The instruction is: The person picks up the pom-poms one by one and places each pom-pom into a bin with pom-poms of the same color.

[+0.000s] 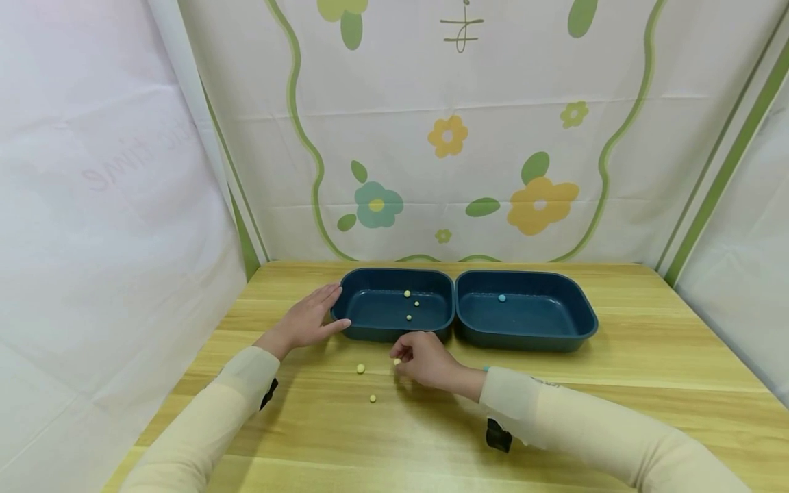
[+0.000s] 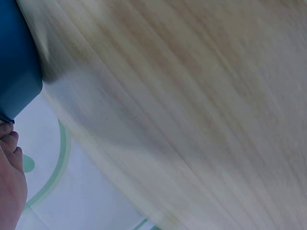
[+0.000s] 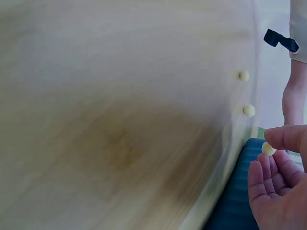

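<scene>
Showed two loose yellow balls [image 1: 360, 368] nearest, on the table [image 1: 333, 441]. Pinched another yellow ball [image 1: 397, 361] in the right hand [image 1: 428, 361], thumb against fingers — just short of the left tray [image 1: 370, 334]. Rested left hand [image 1: 308, 320], fingers straight, at its left rim.

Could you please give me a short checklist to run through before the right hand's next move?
1. Right hand pinches a yellow ball: ok.
2. Left hand touches the left tray: ok.
3. Left tray contains only yellow balls, three visible: ok.
4. Right tray contains only blue, one ball: ok.
5. No loose yellow balls on the table: not ok, two lie there.
6. Blue piece by the right sleeve is a ball: cannot tell, mostly hidden.
</scene>
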Demonstrator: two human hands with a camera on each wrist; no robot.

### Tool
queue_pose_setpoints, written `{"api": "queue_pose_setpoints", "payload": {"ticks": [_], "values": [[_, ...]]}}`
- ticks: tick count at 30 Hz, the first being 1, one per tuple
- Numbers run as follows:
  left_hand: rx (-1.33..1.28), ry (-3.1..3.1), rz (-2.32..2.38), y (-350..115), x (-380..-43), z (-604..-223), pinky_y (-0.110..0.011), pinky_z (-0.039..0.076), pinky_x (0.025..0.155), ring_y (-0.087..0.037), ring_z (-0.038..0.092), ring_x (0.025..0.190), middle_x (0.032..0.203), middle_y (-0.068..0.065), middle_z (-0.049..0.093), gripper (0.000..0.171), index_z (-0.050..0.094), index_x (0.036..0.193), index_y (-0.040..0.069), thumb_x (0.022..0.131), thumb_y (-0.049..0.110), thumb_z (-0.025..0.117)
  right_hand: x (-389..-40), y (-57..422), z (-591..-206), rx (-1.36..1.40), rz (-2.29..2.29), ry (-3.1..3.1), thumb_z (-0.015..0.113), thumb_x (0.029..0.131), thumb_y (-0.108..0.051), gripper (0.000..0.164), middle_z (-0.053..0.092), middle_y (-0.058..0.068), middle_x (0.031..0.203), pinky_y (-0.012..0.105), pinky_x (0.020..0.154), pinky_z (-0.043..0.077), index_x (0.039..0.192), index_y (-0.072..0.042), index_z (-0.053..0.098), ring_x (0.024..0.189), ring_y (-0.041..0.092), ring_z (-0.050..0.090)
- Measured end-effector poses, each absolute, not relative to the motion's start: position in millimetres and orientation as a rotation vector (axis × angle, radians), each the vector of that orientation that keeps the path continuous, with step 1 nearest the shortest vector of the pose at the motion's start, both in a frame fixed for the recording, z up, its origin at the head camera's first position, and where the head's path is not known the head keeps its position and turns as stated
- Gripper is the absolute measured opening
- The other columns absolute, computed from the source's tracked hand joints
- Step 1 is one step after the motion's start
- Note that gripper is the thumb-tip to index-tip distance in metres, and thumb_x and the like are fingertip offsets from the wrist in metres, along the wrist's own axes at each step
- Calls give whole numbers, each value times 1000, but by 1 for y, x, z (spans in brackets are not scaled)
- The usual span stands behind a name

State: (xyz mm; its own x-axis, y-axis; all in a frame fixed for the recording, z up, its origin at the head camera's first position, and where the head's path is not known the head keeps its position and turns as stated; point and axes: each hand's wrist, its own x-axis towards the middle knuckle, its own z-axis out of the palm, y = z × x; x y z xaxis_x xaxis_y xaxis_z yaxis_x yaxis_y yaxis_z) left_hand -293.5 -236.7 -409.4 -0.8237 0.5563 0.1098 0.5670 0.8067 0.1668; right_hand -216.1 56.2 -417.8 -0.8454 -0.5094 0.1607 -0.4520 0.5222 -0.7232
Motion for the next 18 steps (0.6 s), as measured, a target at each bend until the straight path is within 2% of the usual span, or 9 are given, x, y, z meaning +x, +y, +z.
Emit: {"api": "queue_pose_setpoints", "payload": {"ticks": [18], "values": [[-931,-2921,-294,-235,-293,-407,-48,19,115,-35,20,144,156,-20,24,85,27,151,-4,96,57,49,-222,58,-395,-788,-1397,2625,75,82,-2,10,64,-5,79,26,66,51,91,-4,72,72,12,57]]}}
